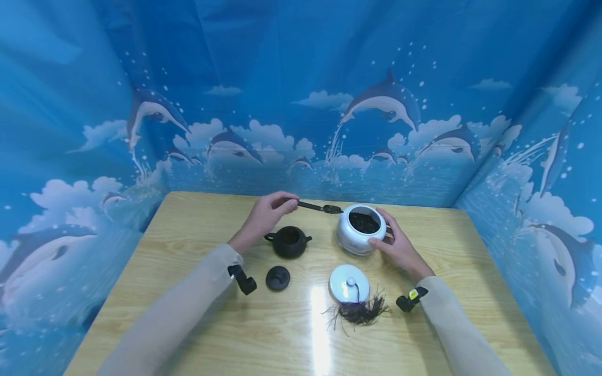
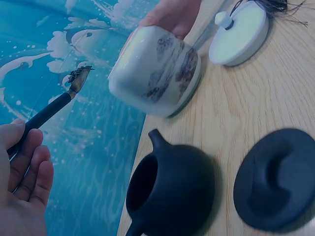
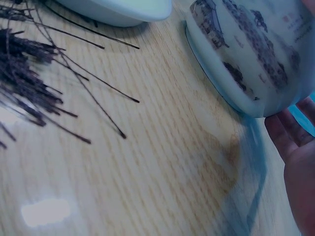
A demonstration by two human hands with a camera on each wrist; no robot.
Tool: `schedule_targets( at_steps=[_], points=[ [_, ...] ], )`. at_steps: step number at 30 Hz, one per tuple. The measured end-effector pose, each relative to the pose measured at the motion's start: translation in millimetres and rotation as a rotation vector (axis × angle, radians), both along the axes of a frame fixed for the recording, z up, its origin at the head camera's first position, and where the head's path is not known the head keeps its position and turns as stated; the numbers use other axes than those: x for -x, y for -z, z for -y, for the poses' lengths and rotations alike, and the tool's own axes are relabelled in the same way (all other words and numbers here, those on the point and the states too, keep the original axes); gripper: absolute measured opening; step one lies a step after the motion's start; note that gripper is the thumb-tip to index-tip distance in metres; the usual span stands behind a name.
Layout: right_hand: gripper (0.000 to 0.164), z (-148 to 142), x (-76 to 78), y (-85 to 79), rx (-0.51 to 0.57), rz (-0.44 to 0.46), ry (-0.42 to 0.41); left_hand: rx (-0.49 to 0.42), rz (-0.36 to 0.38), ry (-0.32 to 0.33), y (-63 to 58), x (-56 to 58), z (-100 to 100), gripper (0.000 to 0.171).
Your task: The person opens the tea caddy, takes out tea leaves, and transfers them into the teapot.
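My left hand (image 1: 273, 210) pinches the dark handle of a tea scoop (image 2: 51, 106). Dark tea leaves (image 2: 78, 73) lie heaped on the scoop's tip, which is raised beside the rim of a white tea jar (image 1: 354, 237). My right hand (image 1: 396, 243) grips the jar's right side, with the thumb near the rim. Inside the jar are dark loose leaves (image 1: 364, 222), and a painted landscape (image 2: 170, 66) decorates its wall. Below my left hand stands a small black teapot (image 1: 289, 249) without its lid, its mouth uncovered. Its round black lid (image 1: 277, 278) rests on the table in front.
The jar's white lid (image 1: 345, 279) lies knob up before the jar, a dark tassel (image 1: 361, 312) of loose strands attached to it. Everything stands on a wood-grain table (image 1: 226, 334). A blue dolphin-print curtain (image 1: 282, 104) hangs along the back and sides.
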State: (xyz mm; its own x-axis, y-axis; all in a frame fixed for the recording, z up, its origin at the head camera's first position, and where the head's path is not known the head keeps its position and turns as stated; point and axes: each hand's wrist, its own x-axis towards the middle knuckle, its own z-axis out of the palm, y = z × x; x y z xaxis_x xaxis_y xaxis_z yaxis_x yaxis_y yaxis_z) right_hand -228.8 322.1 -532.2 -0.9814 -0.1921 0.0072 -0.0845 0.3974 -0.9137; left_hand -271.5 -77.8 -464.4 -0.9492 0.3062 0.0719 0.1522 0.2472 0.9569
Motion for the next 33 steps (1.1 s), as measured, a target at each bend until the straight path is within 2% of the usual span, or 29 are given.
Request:
schedule_targets(
  at_steps=[9,16,21,33],
  points=[
    [0.091,0,0.7,-0.4,0.001,0.003,0.000,0.012,-0.006,-0.042,2.6,-4.2,28,0.038],
    [0.091,-1,1.4,0.2,0.004,0.011,-0.004,0.020,-0.006,-0.061,7.8,-10.5,43,0.032],
    [0.090,-1,0.7,0.0,-0.001,0.009,0.001,0.014,0.008,-0.066,11.9,-14.3,53,0.034],
    [0.091,-1,1.3,1.8,0.016,0.007,-0.003,0.100,0.022,-0.094,22.1,-22.5,76,0.035]
  ],
)
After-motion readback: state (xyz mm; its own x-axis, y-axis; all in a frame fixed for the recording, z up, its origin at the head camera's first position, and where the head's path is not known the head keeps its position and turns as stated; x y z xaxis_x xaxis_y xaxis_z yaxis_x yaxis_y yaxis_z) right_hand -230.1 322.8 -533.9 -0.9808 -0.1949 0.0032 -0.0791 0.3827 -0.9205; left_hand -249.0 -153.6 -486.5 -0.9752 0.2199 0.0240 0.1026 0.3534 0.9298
